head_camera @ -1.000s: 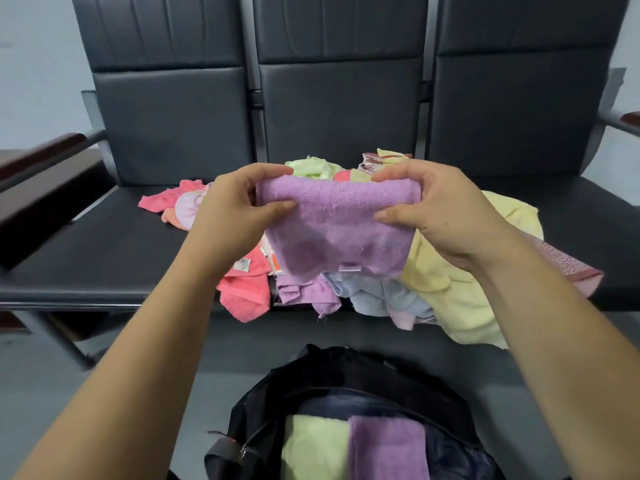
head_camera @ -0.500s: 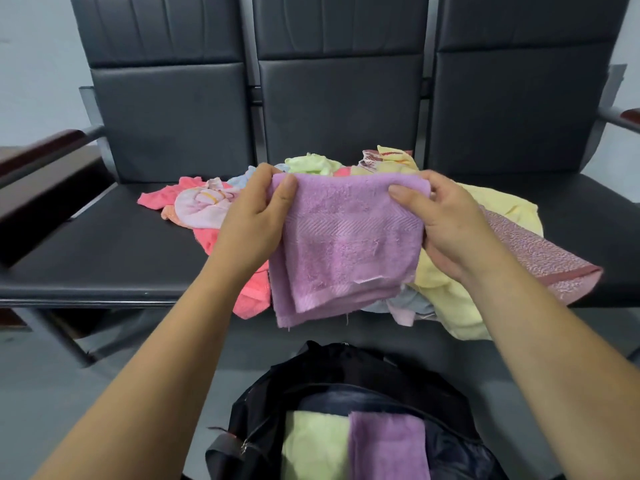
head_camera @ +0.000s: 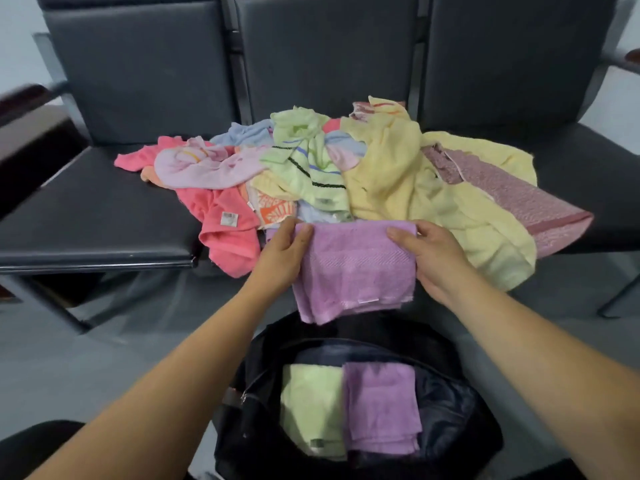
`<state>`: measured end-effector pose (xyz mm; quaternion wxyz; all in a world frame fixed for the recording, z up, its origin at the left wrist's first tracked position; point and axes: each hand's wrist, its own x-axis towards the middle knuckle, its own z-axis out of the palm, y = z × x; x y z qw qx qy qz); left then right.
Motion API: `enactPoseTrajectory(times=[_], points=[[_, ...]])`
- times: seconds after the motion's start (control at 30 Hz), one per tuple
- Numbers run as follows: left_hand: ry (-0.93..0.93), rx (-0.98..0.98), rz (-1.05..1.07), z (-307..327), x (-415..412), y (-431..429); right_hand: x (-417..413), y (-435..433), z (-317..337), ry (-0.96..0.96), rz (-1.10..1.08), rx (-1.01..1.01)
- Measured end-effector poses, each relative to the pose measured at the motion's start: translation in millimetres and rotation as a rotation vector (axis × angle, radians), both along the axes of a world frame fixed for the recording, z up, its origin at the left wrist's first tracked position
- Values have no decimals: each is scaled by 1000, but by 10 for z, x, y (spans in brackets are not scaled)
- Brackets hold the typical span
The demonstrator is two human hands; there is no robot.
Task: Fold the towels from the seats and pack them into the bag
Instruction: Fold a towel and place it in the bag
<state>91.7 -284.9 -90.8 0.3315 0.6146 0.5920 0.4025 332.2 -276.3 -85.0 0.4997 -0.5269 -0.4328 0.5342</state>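
Lilac terry front and centre: the purple towel (head_camera: pixel 356 268) hangs folded between both hands, doubled over so its layers show along the bottom edge, with a small white label (head_camera: pixel 369 301) peeking out down there. The left hand (head_camera: pixel 282 252) has the upper left corner, thumb laid across the front and fingers tucked behind the cloth, a firm pinch. The right hand (head_camera: pixel 434 254) mirrors it at the upper right corner, thumb on the front face, fingers out of sight behind. Both are closed on that one towel, with nothing else in either.

And where is it? Up in the air, just in front of the middle seat's edge and above the black bag (head_camera: pixel 242 431), which sits open on the grey floor (head_camera: pixel 69 358). The towel's lower edge hangs over the bag's far rim. Touching or not, I can't tell from here.

Look inside the bag: two folded pieces lie side by side, a light green towel (head_camera: pixel 311 403) on the left and a second purple towel (head_camera: pixel 381 410) on the right, meeting along their inner edges.

Behind the hands a loose pile (head_camera: pixel 304 168) sprawls over the dark padded seats (head_camera: pixel 97 216). A coral towel (head_camera: pixel 228 233) droops over the front edge at the left, a big yellow towel (head_camera: pixel 398 181) spreads right of the middle, and a mauve patterned towel (head_camera: pixel 519 199) lies at the far right.
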Motion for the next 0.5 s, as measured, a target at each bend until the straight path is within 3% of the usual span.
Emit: enactPoseTrajectory(times=[0.23,0.5], points=[[161,-369,-141,-1187,137,-187,275,-294,-1298,-60,60,-406],[114,-774,-237,-2486,552,-511,591,-577,-2580,-520,235,-777]])
